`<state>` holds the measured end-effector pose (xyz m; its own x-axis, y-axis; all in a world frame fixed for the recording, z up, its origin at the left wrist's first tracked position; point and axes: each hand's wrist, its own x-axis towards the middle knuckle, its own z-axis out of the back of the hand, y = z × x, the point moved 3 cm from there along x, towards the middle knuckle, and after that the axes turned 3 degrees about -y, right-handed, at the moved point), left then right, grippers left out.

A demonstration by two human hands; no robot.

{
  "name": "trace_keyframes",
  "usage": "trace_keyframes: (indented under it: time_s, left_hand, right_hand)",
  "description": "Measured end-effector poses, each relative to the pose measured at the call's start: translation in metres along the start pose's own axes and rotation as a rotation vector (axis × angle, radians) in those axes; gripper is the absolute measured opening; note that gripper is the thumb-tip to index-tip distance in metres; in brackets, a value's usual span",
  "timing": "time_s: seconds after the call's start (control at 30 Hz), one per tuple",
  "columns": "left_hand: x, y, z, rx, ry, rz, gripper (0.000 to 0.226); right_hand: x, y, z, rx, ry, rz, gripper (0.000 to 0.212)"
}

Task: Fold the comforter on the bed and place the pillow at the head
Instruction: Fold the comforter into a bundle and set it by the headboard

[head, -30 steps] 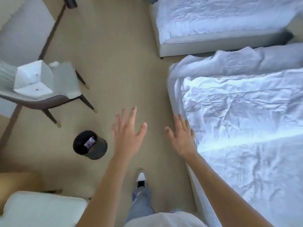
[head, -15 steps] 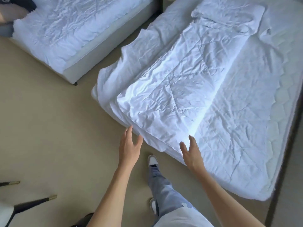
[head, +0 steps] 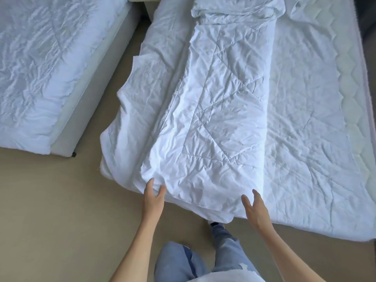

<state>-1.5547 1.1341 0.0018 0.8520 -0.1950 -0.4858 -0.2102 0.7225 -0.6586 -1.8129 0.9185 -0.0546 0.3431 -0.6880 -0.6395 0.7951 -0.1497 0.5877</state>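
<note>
I stand at the foot of the bed (head: pixel 317 139), its near edge running from lower left to the right just ahead of my knees, with a strip of tan carpet (head: pixel 61 200) open to my left and behind my arms. The comforter (head: pixel 219 110) lies along the mattress as a long folded band, reaching from the foot edge up toward the head, where it ends in a bunched, rumpled heap; its near corner droops slightly over the foot edge between my hands. My left hand (head: pixel 153 195) is spread, fingers straight, fingertips touching the comforter's near left edge without curling round it. My right hand (head: pixel 255 206) is also spread with relaxed fingers, at the comforter's near right edge; I cannot tell whether it touches the cloth. The comforter is white, thin and heavily creased, with stitched quilting lines crossing it in diamonds. To its right the mattress cover is bare, quilted in a wavy pattern along the far side. A loose white sheet (head: pixel 146 82) spills off the bed's left edge. Across a narrow carpeted gap stands a second bed (head: pixel 40 68) with wrinkled white bedding on a pale base. I see no readable writing anywhere.
</note>
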Motion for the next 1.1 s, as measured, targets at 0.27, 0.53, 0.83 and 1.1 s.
trace_keyframes:
  time_s: [0.27,0.53,0.83,1.1]
  left_hand:
    - [0.117,0.010,0.038,0.033,0.011,0.061,0.055]
    - [0.205,0.038,0.050,0.282,0.334,0.019,0.053]
    - [0.226,0.052,0.046,0.316,0.488,0.073,0.033]
    - [0.215,0.089,0.077,0.281,0.381,0.171,0.011]
  right_hand:
    - [-0.008,0.015,-0.054,0.243,-0.193,-0.274,0.068]
    - [-0.051,0.029,-0.136,0.498,-0.361,-0.460,0.069]
    - [-0.056,0.081,-0.219,0.532,-0.295,-0.420,0.067]
    - [-0.028,0.124,-0.261,0.549,-0.218,-0.341,0.067]
